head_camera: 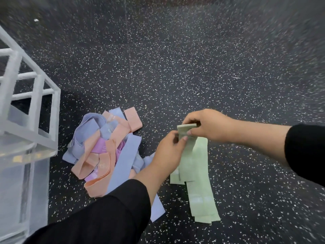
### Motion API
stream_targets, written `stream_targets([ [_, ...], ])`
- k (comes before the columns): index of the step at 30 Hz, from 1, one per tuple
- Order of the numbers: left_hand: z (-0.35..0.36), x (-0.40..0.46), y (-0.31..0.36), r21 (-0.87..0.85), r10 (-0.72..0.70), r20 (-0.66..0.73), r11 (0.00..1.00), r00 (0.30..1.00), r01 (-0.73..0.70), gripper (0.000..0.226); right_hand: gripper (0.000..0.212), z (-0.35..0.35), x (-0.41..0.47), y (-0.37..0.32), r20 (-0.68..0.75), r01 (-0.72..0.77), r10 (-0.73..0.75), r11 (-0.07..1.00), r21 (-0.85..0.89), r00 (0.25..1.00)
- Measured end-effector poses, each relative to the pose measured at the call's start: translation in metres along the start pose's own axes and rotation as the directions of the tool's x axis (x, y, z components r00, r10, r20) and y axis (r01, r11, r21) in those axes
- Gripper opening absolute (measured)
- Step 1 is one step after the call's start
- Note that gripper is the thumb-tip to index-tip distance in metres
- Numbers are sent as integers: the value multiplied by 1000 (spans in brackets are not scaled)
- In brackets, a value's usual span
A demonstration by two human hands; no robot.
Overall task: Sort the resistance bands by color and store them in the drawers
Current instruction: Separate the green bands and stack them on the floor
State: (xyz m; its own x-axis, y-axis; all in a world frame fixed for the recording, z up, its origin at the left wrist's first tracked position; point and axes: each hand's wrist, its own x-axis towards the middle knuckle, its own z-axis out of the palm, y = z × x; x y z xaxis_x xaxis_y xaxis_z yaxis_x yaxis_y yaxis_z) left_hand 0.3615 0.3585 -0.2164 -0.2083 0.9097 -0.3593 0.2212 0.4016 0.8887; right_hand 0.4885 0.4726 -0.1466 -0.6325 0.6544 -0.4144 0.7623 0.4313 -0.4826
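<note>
Both my hands, left hand [168, 152] and right hand [205, 125], pinch green bands [195, 166] at top; bands hang lengthwise toward me (stack count unclear), right of mixed pile [105, 148].

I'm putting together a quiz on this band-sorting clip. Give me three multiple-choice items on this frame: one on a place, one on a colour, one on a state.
1. Where does the mixed pile of bands lie?
A. On the speckled floor, between the white drawer unit and the hands
B. Inside a drawer
C. On a table

2. What colour are the bands held in the hands?
A. Orange
B. Green
C. Purple

3. How are the green bands held?
A. Lying flat, untouched
B. By the left hand only
C. Gripped at their upper end by both hands, the rest hanging down

Answers:
1 A: the pile rests on the floor, right of the drawer unit.
2 B: the bands in the hands are pale green.
3 C: the left hand and right hand both pinch the upper end.
</note>
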Motion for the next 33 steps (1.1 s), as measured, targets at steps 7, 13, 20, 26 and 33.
stream_targets([
  [7, -10, -24, 2, -253, -24, -57, 967, 998, 9, 21, 8, 15, -35, -13, -157, -50, 109, 940, 338, 981],
  [13, -24, -28, 5, -274, -13, -77, 962, 997, -8, 42, 14, 28, -38, -25, -148, -9, 102, 851, 525, 984],
  [20, -35, -25, 6, -348, 0, -41, 938, 999, -14, 15, 11, 33, -34, -28, -132, 1, 131, 703, 711, 983],
  [26, -40, -16, 7, -328, 52, -20, 943, 998, -56, 20, 15, 25, -28, -24, -162, 32, 100, 753, 657, 982],
  [33, -45, -6, 5, -462, -56, -58, 887, 997, 23, 19, 22, 21, 10, 32, -207, -137, 175, 973, 187, 963],
])
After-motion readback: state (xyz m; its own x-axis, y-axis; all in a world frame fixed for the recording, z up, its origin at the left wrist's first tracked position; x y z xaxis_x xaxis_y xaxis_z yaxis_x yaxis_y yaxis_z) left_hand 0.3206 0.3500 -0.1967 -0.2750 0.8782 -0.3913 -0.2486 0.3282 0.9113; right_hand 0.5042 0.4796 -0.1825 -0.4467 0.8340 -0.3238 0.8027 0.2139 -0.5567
